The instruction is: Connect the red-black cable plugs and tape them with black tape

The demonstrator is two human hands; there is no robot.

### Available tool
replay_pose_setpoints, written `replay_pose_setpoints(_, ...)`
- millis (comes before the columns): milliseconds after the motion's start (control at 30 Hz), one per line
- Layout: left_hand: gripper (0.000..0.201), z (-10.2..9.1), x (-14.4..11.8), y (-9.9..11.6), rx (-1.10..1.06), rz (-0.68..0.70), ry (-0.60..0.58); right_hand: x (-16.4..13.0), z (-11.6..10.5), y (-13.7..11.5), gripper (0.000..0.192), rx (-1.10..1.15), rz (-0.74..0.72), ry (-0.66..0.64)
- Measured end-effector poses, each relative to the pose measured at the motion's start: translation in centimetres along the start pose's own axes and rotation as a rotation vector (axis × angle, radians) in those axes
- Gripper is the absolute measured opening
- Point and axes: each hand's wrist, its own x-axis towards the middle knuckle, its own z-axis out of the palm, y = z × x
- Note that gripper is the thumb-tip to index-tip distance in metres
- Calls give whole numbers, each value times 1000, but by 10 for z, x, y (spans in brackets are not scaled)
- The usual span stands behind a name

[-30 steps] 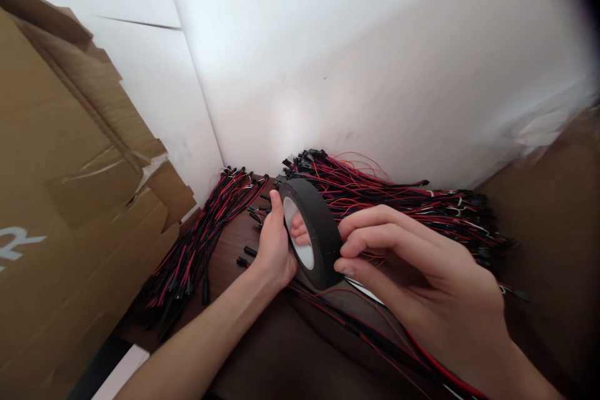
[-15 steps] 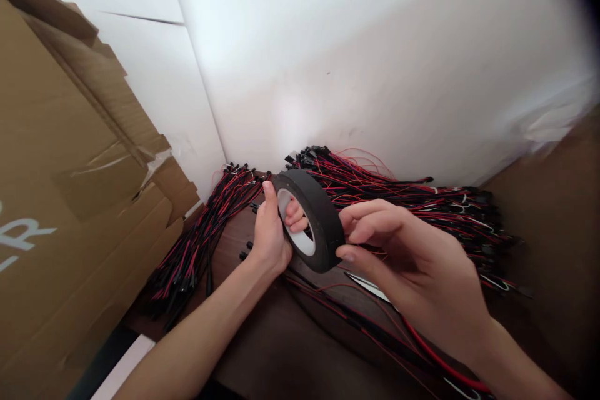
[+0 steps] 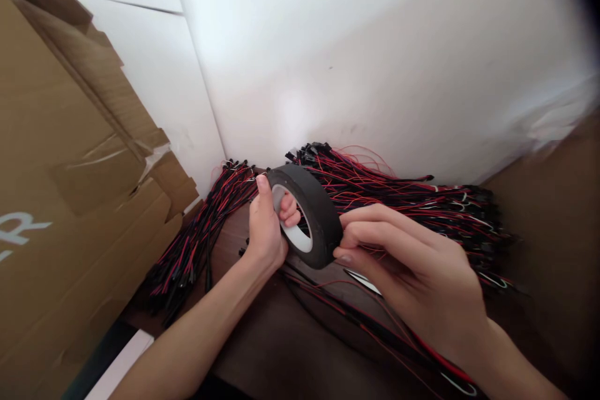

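Black tape roll (image 3: pixel 307 215) gripped upright in left hand (image 3: pixel 265 231), right hand (image 3: pixel 412 269) pinching its edge, no tape peeled yet, wires (image 3: pixel 398 197) behind.

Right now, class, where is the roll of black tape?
In the head view's centre, the roll of black tape is held between left hand and right hand, before the wire bundles.

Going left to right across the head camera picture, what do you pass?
Cardboard box → left wire bundle → left hand → black tape roll → right hand → dark connector ends of the right wire pile.
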Motion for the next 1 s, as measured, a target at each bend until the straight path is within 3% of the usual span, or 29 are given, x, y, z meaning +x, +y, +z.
replay_pose_setpoints(133, 54, -4, 2, -1, -2, 28, -15, -3, 2, 4, 13, 18, 30, -29)
replay_pose_setpoints(333, 53, -8, 7, -4, -37, -20, -76, -7, 9, 13, 17, 110, 54, 76)
replay_pose_setpoints(700, 53, -5, 4, -5, -21, -63, 49, 0, 8, 3, 15, 2, 29, 53)
replay_pose_setpoints(1000, 56, -4, 2, 1, -5, -19, -79, -4, -4, 2, 15, -13, 99, 117)
